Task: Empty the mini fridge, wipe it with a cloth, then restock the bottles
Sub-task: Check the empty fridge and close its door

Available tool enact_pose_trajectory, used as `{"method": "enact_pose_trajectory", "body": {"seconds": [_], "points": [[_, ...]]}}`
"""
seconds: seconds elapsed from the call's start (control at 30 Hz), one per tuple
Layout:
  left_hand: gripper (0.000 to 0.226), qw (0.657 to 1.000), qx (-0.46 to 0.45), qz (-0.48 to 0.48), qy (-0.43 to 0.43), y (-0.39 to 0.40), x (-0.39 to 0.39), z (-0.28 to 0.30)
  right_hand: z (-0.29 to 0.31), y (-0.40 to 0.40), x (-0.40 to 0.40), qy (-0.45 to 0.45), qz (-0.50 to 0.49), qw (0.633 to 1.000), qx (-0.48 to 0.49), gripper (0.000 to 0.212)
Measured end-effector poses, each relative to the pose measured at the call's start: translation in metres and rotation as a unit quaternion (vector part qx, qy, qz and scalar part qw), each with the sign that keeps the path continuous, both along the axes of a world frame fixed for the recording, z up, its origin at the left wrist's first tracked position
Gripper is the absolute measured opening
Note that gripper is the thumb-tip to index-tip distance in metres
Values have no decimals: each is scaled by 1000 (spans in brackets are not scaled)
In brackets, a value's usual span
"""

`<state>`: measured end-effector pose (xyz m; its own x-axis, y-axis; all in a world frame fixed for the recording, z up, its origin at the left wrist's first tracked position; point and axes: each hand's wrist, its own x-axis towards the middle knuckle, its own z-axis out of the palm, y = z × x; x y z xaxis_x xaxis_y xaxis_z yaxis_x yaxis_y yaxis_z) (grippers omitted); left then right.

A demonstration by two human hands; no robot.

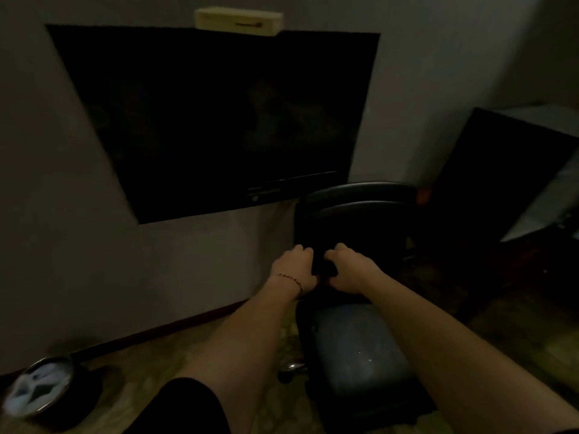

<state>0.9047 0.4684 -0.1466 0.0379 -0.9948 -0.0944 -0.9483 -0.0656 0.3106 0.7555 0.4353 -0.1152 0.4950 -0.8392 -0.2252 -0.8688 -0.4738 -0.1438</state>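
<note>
The room is very dim. My left hand (294, 267) and my right hand (347, 270) are side by side over a black office chair (354, 211). Both are closed on a small dark thing (323, 267) held between them; it looks like a dark cloth, but the light is too poor to be sure. A dark box-shaped unit with a pale top (501, 170) stands at the right and may be the mini fridge; its door and inside are not visible. No bottles are in view.
A large black screen (213, 120) hangs on the wall ahead, with a pale box (238, 21) above it. The chair's grey seat (357, 349) is below my hands. A round bin with crumpled white paper (37, 383) stands on the floor at lower left.
</note>
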Motion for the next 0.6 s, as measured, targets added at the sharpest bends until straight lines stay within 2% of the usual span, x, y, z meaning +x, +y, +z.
{"method": "enact_pose_trajectory", "body": {"seconds": [0.23, 0.4, 0.6], "points": [[47, 997, -17, -79, -5, -92, -180, -3, -14, -57, -188, -6, -117, 993, -21, 42], [46, 993, -4, -116, 13, -163, -305, -3, 2, -112, -307, -16, -171, 985, -9, 35], [50, 983, 17, -179, 29, -233, -474, 7, 11, -169, -462, -21, -259, 965, -14, 54]]}}
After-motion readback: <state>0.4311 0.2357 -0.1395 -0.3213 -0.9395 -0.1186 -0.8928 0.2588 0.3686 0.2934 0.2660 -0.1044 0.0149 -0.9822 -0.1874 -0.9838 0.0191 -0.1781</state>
